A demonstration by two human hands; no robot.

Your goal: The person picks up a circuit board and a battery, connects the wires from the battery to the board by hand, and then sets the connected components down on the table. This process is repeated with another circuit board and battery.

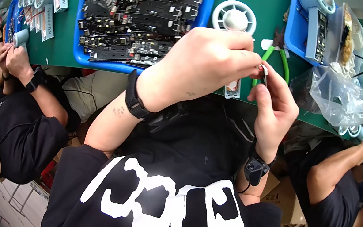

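My left hand (201, 64) reaches across the middle, its fingers bent in a pinch. Its fingertips meet those of my right hand (275, 113) around a small dark strip-like piece (264, 74) with a pale edge. The right thumb and fingers grip this piece; what the left fingertips pinch is too small to make out. Beneath my left hand lies a light-blue handheld fan, its round guard (235, 17) beyond the hand and its opened handle (232, 89) nearer me. The middle of the fan is hidden. Just beyond my right hand are green-handled pliers (286, 63).
A blue tray (78, 45) heaped with black circuit boards (144, 17) stands to the left on the green table (62, 54). At right are another blue tray (293, 41), a fan (318, 26) and a clear plastic bag (345, 99). Co-workers (21, 135) (336, 185) sit either side.
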